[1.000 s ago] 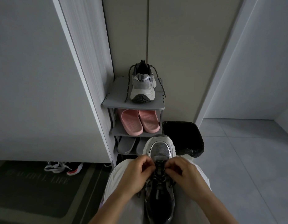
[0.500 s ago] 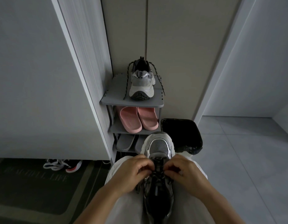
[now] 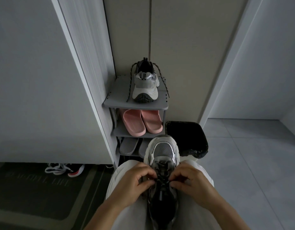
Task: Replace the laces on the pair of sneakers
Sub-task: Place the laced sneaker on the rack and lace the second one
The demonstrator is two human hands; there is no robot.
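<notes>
A grey and white sneaker (image 3: 161,151) lies on my lap between my knees, toe pointing away from me. Its dark speckled lace (image 3: 162,171) crosses the eyelets in the middle. My left hand (image 3: 135,183) pinches the lace at the sneaker's left side, fingers curled. My right hand (image 3: 191,185) pinches the lace on the right side, fingertips close to the left hand's. The second sneaker (image 3: 145,85) stands heel towards me on the top shelf of the shoe rack (image 3: 113,102), with its speckled lace ends hanging loose down both sides.
Pink slippers (image 3: 140,123) fill the rack's middle shelf, with grey slippers (image 3: 128,146) below them. A bin with a black liner (image 3: 186,138) stands right of the rack. Other shoes (image 3: 65,169) lie under a cabinet at left, beside a dark mat (image 3: 35,193). Grey tiled floor stretches right.
Both hands have stayed on the lace at the middle of the sneaker, fingers shifting slightly closer together. The view has tilted a little upward.
</notes>
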